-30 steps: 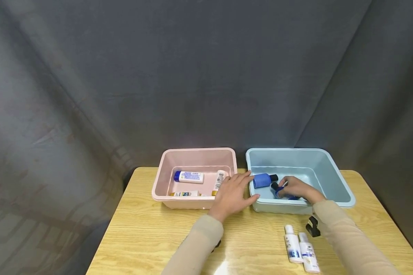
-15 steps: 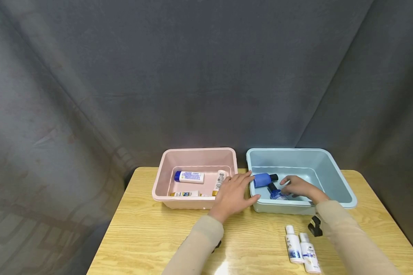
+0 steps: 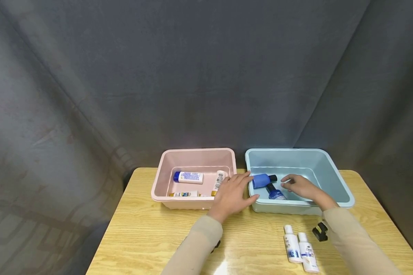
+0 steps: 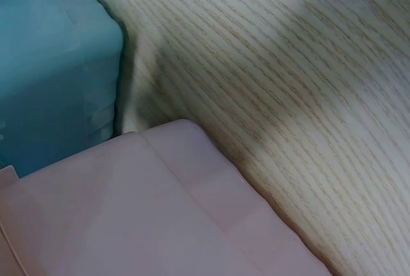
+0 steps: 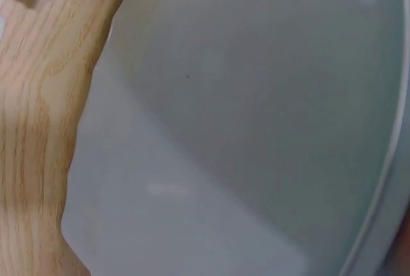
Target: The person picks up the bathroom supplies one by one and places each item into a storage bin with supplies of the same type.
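Observation:
In the head view my left hand (image 3: 230,194) lies with spread fingers over the gap between the pink tub (image 3: 194,203) and the light-blue tub (image 3: 296,208), fingertips at the blue tub's left rim. My right hand (image 3: 301,187) reaches into the blue tub, fingers loosely bent and nothing between them. Just left of its fingertips a blue bottle with a black cap (image 3: 276,194) lies slanted on the tub floor. Another blue black-capped bottle (image 3: 260,181) lies above it. Both wrist views show mainly tub walls; the hands' fingers are out of sight there.
The pink tub holds a white bottle with a blue cap (image 3: 189,177), a white tube with a yellow cap (image 3: 219,181) and a partly hidden white-and-yellow tube (image 3: 185,194). Two white bottles, one (image 3: 292,244) beside the other (image 3: 308,254), lie on the wooden table (image 3: 141,236).
My right hand has let go of the lower blue bottle and drawn slightly right, away from it. That bottle now lies on the tub floor. The left hand has stayed put.

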`<action>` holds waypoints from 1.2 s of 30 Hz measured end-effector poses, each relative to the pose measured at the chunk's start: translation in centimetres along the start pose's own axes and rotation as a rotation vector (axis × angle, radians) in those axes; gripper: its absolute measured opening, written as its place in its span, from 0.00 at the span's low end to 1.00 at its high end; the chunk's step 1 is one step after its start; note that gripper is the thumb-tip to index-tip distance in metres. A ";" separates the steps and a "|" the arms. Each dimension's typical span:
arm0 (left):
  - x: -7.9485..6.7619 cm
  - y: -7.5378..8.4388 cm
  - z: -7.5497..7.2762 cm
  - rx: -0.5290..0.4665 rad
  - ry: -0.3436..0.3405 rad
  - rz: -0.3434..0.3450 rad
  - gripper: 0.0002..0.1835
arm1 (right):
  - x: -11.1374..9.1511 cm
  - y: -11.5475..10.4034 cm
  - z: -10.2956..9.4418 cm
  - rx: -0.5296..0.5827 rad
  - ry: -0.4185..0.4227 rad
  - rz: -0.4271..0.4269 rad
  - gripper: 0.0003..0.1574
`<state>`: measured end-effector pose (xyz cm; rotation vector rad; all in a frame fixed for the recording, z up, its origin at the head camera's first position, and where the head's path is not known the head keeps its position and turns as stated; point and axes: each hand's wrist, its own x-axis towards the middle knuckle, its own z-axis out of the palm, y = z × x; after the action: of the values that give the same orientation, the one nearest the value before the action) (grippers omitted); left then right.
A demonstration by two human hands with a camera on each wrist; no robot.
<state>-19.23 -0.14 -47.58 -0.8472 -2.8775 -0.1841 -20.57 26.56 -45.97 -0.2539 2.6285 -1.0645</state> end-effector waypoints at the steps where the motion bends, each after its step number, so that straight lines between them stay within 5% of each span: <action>1: 0.0 0.0 0.0 0.000 0.002 0.000 0.37 | -0.1 0.0 0.0 -0.008 0.015 -0.008 0.24; 11: 0.0 0.1 0.0 0.020 0.002 0.003 0.38 | -1.9 -0.7 -0.2 -0.050 0.139 -0.063 0.22; 22: 0.0 0.0 0.1 0.008 0.004 0.003 0.37 | -4.5 -2.4 -0.6 -0.051 0.183 -0.157 0.22; 36: 0.0 -0.1 0.1 -0.011 0.011 0.010 0.37 | -7.4 -3.8 -0.5 -0.059 0.262 -0.136 0.21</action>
<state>-19.30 -0.17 -47.70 -0.8591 -2.8644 -0.2033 -13.52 26.20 -41.51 -0.3298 2.9157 -1.1329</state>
